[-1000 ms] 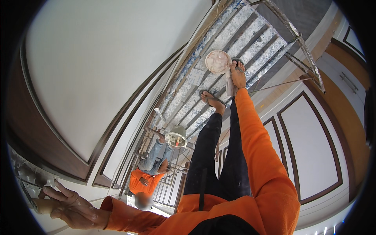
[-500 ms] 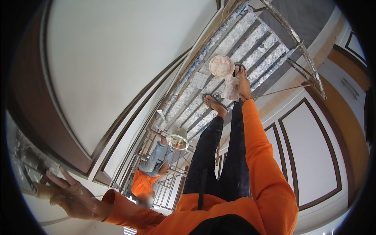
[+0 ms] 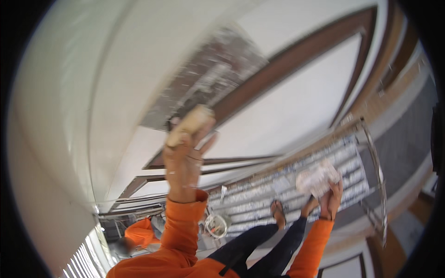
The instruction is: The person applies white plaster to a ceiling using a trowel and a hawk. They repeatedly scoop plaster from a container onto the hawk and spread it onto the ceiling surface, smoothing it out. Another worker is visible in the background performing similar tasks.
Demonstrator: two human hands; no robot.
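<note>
The step in hand looks like skimming the wall with filler: the left hand (image 3: 184,162), just off centre toward 8 o'clock, has its fingers partly curled round the pale handle of a wide finishing trowel (image 3: 204,81), one finger standing loose of it. The trowel's smeared blade reaches up toward 12 o'clock, across the dark brown moulding (image 3: 264,78) of a white wall panel (image 3: 301,104); blur hides whether it touches the wall.

At 4 o'clock the right hand (image 3: 332,199) is closed on the near edge of a scraper (image 3: 327,173) coated in whitish-pink filler. It overlaps a filler tub (image 3: 306,184) on the slatted scaffold platform (image 3: 250,204), and I cannot tell whether the two meet. A bucket (image 3: 217,225) sits at 6 o'clock, and a co-worker (image 3: 141,233) in orange is at 7.

The next move seems to call for a firmer grip on the handle, the blade laid flat at a slight angle and even pressure, with the scraper held level so its filler stays put.
</note>
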